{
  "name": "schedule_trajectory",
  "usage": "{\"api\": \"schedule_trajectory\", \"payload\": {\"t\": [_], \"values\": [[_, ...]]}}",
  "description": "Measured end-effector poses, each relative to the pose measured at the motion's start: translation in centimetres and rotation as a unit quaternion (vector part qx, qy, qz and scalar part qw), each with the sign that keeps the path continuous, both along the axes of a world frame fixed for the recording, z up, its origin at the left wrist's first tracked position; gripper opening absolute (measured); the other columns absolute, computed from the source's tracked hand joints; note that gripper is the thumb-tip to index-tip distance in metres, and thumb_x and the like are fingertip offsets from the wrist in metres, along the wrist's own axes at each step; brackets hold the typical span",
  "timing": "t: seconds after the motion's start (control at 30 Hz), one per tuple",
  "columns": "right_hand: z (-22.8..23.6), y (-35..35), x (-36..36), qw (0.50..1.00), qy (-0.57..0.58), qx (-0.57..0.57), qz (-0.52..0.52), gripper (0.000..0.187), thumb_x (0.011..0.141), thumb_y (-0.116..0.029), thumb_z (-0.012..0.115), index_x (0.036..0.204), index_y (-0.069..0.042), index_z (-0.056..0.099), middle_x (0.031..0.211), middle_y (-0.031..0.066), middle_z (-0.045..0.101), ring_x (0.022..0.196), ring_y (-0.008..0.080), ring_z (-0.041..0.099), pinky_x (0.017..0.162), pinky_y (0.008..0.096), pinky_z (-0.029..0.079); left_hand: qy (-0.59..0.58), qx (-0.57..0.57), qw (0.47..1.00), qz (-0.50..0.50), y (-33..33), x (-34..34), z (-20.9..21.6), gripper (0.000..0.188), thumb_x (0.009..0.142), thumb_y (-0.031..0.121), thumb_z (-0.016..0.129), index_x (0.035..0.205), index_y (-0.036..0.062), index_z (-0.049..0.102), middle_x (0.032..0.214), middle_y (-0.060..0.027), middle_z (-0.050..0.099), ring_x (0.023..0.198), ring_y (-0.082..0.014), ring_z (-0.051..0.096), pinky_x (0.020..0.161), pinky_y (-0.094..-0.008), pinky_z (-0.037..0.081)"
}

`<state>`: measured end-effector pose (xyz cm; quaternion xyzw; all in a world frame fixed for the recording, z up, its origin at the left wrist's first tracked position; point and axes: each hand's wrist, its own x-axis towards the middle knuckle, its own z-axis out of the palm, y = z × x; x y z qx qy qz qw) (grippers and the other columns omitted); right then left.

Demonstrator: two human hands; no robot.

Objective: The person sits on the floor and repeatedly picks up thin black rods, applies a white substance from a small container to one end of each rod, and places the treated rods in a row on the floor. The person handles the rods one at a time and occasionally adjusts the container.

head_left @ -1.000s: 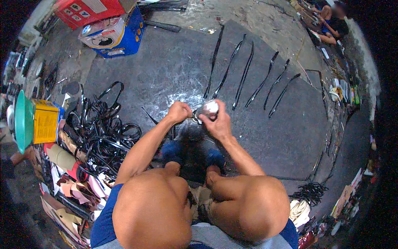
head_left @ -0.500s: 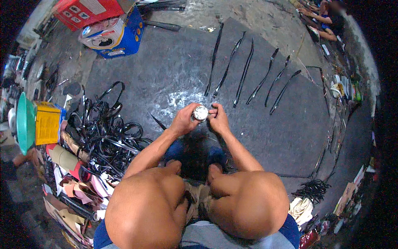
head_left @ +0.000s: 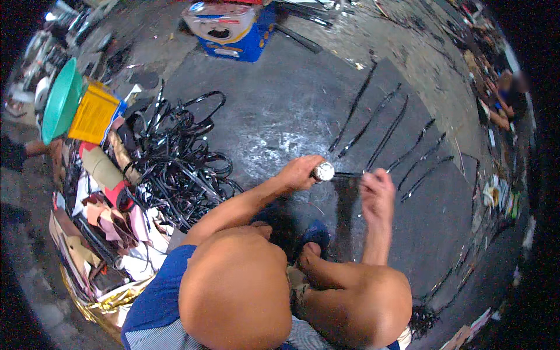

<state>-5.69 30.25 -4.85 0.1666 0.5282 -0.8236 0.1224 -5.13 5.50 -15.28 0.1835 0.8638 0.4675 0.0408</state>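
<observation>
My left hand [head_left: 300, 173] grips a small round silver can [head_left: 323, 171], held just above the dark floor. My right hand [head_left: 377, 191] pinches one end of a thin black strip [head_left: 349, 174] that runs across to the can. Both hands hover over the grey stained floor in front of my bent knees. Several long black strips [head_left: 385, 131] lie side by side on the floor beyond the hands.
A tangled heap of black strips [head_left: 175, 163] lies to the left. Further left stand a green basin [head_left: 58, 99], a yellow box [head_left: 93, 114] and scraps of leather or paper [head_left: 105, 216]. A blue and white bag [head_left: 230, 26] sits far ahead. Another person [head_left: 504, 99] sits at the right edge.
The view has swung, so the hands now appear further right. My right hand has moved off the can and drawn a black strip out to the right.
</observation>
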Motion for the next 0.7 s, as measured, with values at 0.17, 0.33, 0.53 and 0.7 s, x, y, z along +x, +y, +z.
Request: {"api": "schedule_trajectory", "payload": {"t": [0.17, 0.33, 0.53, 0.7], "values": [[14.7, 2.6, -0.3, 0.987, 0.160, 0.004, 0.035, 0.037, 0.084, -0.001, 0.073, 0.108, -0.012, 0.047, 0.087, -0.0005, 0.050, 0.071, 0.0068, 0.052, 0.058, 0.0173, 0.045, -0.015, 0.004, 1.000, 0.002, -0.5, 0.5, 0.2, 0.056, 0.071, 0.006, 0.072, 0.125, 0.0057, 0.057, 0.116, -0.0187, 0.064, 0.110, -0.0395, 0.063, 0.095, -0.0449, 0.052], [21.3, 5.1, -2.7, 0.958, 0.284, 0.022, 0.034, 0.042, 0.101, -0.006, 0.054, 0.140, 0.005, 0.044, 0.121, 0.0147, 0.059, 0.101, 0.0170, 0.059, 0.075, 0.0206, 0.048, 0.004, -0.004, 1.000, 0.003, 0.1, 0.2, 0.5, 0.058, 0.072, 0.007, 0.074, 0.127, 0.0056, 0.056, 0.118, -0.0182, 0.064, 0.113, -0.0390, 0.061, 0.097, -0.0452, 0.051], [23.7, 3.8, -15.8, 0.938, 0.334, 0.088, 0.010, 0.039, 0.099, -0.008, 0.058, 0.135, 0.004, 0.052, 0.130, 0.0104, 0.060, 0.119, 0.0203, 0.059, 0.102, 0.0313, 0.046, -0.044, 0.023, 0.999, -0.023, -1.7, -0.7, 2.1, 0.068, 0.072, 0.016, 0.081, 0.134, 0.0065, 0.054, 0.132, -0.0178, 0.058, 0.125, -0.0367, 0.055, 0.106, -0.0442, 0.046], [25.7, 0.1, -26.1, 0.901, 0.382, 0.205, -0.007, 0.036, 0.088, -0.010, 0.076, 0.120, -0.001, 0.062, 0.120, 0.0085, 0.063, 0.107, 0.0182, 0.063, 0.097, 0.0332, 0.049, 0.061, 0.120, 0.924, 0.358, -9.5, -5.0, -0.4, 0.083, 0.070, 0.025, 0.085, 0.141, 0.0023, 0.047, 0.143, -0.0191, 0.048, 0.136, -0.0352, 0.044, 0.115, -0.0448, 0.035]]}}
